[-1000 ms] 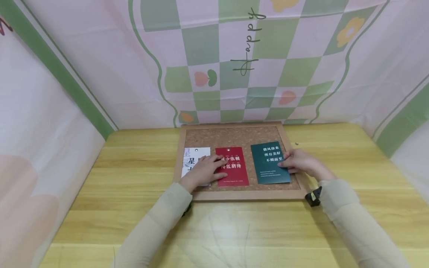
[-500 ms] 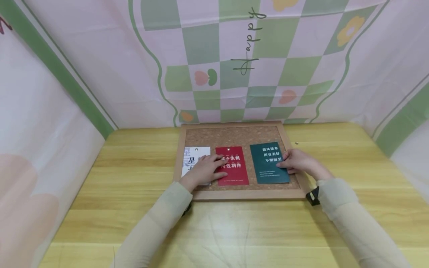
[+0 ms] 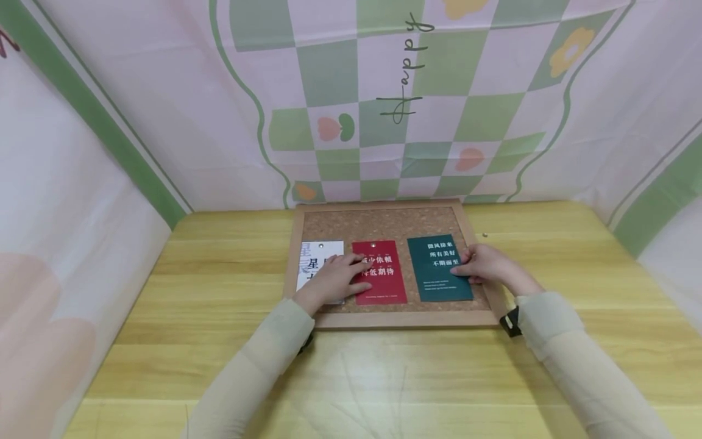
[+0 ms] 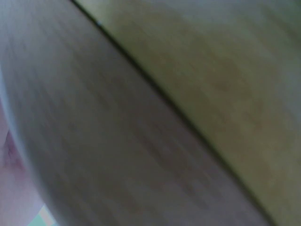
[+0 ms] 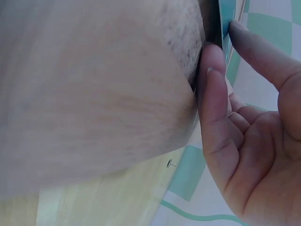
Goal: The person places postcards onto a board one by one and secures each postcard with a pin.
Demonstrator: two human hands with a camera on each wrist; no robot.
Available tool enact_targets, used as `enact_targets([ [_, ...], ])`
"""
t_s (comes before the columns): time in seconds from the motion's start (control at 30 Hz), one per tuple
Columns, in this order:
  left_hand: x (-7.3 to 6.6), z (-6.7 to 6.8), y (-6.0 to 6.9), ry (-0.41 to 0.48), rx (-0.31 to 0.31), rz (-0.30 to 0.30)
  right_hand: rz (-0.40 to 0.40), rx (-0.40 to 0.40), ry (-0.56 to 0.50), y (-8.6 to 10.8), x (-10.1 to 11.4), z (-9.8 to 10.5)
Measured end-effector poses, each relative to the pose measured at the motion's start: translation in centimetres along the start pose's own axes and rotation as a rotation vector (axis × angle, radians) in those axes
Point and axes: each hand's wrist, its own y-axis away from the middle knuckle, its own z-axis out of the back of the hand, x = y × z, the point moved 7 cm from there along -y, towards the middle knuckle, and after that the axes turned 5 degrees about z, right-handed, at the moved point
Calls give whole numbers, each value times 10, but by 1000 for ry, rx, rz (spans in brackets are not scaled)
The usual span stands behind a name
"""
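A wood-framed corkboard (image 3: 384, 222) lies on the table with three cards in a row. My right hand (image 3: 485, 265) pinches the right edge of the dark green card (image 3: 436, 280), which has white lettering. In the right wrist view, the thumb is on one face of that card (image 5: 227, 19) and fingers are behind it. My left hand (image 3: 337, 277) rests across the white card (image 3: 307, 253) and the red card (image 3: 386, 289), fingers spread, covering part of both. Silver tacks show at the tops of the white and red cards. In the left wrist view, fingers are hardly visible.
A loose tack (image 3: 485, 235) stands on the wooden table (image 3: 219, 353), to the right of the board. Behind the board hangs a checkered cloth (image 3: 384, 146). Black wrist straps show below both sleeves, the right one (image 3: 511, 323) beside the board's corner.
My right hand has slid the green card slightly left, closer to the red card. My left hand stays in place on the other two cards.
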Motion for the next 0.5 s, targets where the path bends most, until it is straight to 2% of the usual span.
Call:
enact_targets([
  [0.5, 0, 0, 0, 2, 1, -10, -2, -12, 12, -2, 1, 0],
])
